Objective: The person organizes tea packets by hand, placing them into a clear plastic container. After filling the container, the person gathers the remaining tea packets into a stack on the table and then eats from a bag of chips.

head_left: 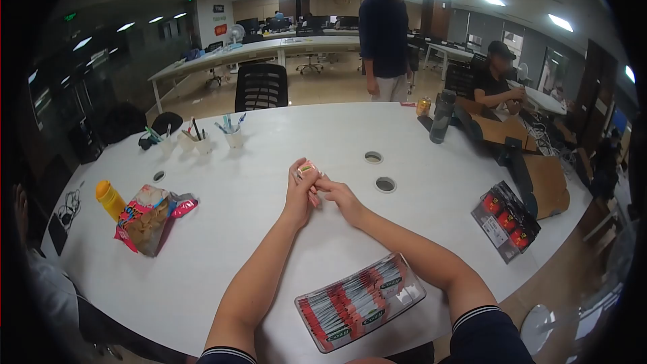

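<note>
My left hand is closed around small pink-and-white sachets above the middle of the white table. My right hand meets it from the right, its fingers bent against the lower part of the sachets; the fingertips are partly hidden. Closer to me, between my forearms, lies a clear plastic tray filled with rows of red and pink sachets marked "Cozy".
Left are a yellow bottle, a snack bag and pen cups. Right are a red-and-black pack, a dark bottle, a can and open cardboard boxes. One person stands beyond the table; another sits right.
</note>
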Demonstrator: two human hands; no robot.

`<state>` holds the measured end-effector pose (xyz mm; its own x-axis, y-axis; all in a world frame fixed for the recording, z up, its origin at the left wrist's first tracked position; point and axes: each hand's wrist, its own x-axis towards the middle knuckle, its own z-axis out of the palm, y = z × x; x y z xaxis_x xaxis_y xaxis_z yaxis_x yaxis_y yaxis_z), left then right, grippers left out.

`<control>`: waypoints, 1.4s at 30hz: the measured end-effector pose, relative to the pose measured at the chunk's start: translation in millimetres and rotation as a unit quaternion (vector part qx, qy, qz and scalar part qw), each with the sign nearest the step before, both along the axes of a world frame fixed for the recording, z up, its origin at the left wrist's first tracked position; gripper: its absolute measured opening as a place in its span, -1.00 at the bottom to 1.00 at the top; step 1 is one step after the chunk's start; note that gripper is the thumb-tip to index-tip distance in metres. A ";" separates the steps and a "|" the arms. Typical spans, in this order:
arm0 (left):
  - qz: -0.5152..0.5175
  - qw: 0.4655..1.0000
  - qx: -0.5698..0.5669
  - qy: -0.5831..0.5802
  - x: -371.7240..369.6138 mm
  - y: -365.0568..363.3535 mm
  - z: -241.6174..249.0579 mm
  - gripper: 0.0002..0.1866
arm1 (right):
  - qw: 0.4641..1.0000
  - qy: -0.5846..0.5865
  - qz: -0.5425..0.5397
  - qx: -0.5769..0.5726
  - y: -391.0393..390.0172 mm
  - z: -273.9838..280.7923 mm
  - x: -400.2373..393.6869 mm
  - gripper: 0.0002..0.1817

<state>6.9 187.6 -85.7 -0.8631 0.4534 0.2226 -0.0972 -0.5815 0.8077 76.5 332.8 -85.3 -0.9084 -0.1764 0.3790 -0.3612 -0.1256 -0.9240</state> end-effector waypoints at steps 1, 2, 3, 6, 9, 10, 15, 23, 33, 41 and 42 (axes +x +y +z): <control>0.014 1.000 0.006 0.007 -1.9 -4.0 2.7 -0.36 | 0.998 0.037 -0.036 0.042 -0.6 1.4 -3.1 -0.48; 0.027 0.999 0.017 -0.020 1.0 -13.0 11.4 -0.29 | 0.991 0.076 -0.069 0.088 0.2 2.6 -8.3 -0.46; 0.059 0.998 0.021 -0.008 -11.9 -19.4 7.6 -0.29 | 0.979 0.114 -0.096 0.137 4.2 2.5 -15.5 -0.44; 0.155 0.987 -0.011 0.027 -47.0 -48.9 -8.2 -0.33 | 0.928 0.182 -0.186 0.266 15.9 11.8 -50.9 -0.52; 0.233 0.895 -0.265 0.272 -87.8 -78.6 -38.8 -0.44 | 0.822 0.292 -0.166 0.460 9.3 -5.6 -69.6 -0.53; 0.228 0.875 -0.305 0.300 -81.9 -87.1 -41.6 -0.44 | 0.778 0.334 -0.146 0.511 9.4 -13.8 -75.1 -0.53; 0.163 0.799 -0.376 0.440 -52.4 -92.5 -9.0 -0.41 | 0.851 0.136 -0.169 0.479 17.7 -3.7 -49.0 -0.56; 0.112 0.943 -0.268 0.165 -44.9 -83.8 7.8 -0.48 | 0.807 0.248 -0.264 0.466 30.0 -2.9 0.3 -0.58; -0.136 0.985 -0.081 -0.063 -17.1 -48.6 7.4 -0.40 | 0.836 0.271 -0.140 0.457 56.2 -3.2 -13.0 -0.60; -0.110 0.990 -0.088 -0.032 -18.2 -43.2 4.6 -0.41 | 0.830 0.112 -0.208 0.504 81.4 13.6 -4.7 -0.62; -0.105 0.989 -0.099 -0.021 -16.6 -42.8 5.2 -0.41 | 0.845 0.140 -0.192 0.478 86.1 14.7 -5.9 -0.62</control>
